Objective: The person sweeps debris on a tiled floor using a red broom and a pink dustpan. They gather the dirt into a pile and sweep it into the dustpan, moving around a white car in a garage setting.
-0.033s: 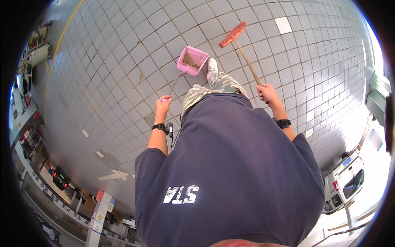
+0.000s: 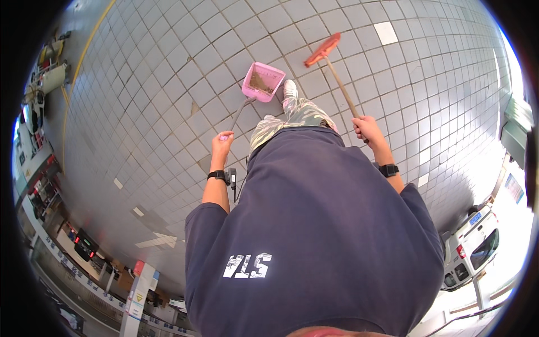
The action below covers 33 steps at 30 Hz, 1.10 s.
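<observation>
My left hand [image 2: 223,144] is closed round the end of the handle of a pink long-handled dustpan [image 2: 274,76]. The pan is at floor level just left of my outstretched shoe [image 2: 289,89]. Brown dirt [image 2: 259,83] lies inside it. On the other side, my right hand [image 2: 368,130] grips the upper part of the wooden stick of a broom [image 2: 342,84]. Its reddish-orange head [image 2: 323,50] is ahead and to the right of the dustpan, apart from it. Whether the bristles touch the floor I cannot tell.
Grey floor tiles [image 2: 185,84] surround me, with a white tile [image 2: 385,33] beyond the broom. A yellow line [image 2: 90,36] runs along the far left. A white vehicle [image 2: 471,247] stands at the lower right, and a white post [image 2: 136,297] at the lower left.
The broom head has shifted slightly to the right and a little nearer, and my right hand has moved slightly right. The dustpan and my left hand have hardly moved.
</observation>
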Motion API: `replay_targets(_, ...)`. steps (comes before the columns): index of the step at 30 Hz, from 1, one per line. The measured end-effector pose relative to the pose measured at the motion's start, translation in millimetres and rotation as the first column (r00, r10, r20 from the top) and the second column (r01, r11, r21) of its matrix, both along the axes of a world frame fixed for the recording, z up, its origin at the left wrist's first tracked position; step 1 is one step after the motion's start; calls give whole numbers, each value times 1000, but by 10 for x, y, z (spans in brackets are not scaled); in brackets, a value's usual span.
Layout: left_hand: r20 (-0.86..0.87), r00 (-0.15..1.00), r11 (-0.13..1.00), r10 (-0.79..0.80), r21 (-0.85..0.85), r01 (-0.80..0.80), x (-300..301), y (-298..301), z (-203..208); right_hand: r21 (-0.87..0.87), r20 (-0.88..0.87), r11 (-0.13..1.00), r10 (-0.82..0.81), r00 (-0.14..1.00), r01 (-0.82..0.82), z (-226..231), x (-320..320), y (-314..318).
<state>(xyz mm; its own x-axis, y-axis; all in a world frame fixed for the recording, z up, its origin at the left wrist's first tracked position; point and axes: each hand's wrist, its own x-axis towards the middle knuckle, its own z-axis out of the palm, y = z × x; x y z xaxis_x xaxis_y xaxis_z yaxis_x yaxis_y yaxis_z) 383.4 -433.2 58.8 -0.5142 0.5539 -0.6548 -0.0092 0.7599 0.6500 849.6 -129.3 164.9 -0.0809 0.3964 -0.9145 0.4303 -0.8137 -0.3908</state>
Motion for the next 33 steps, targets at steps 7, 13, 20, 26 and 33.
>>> replay_targets(7,128,959,966,253,-86,-244,10,291,493,-134,221,971,222,950,-196,-167,475,203)
replay_targets(13,103,925,931,366,-50,-362,29,548,600,-203,60,977,75,995,-61,-747,223,547)
replay_targets(20,71,897,900,435,-46,-433,-95,607,599,-110,-195,993,-67,978,46,-839,-504,1107)
replay_targets(26,31,893,892,449,-74,-446,-399,594,392,-106,-100,992,-76,992,66,-556,-788,1447)
replay_targets(33,35,903,899,428,-121,-422,-910,926,123,-132,-221,967,-244,944,219,-607,-791,1505)
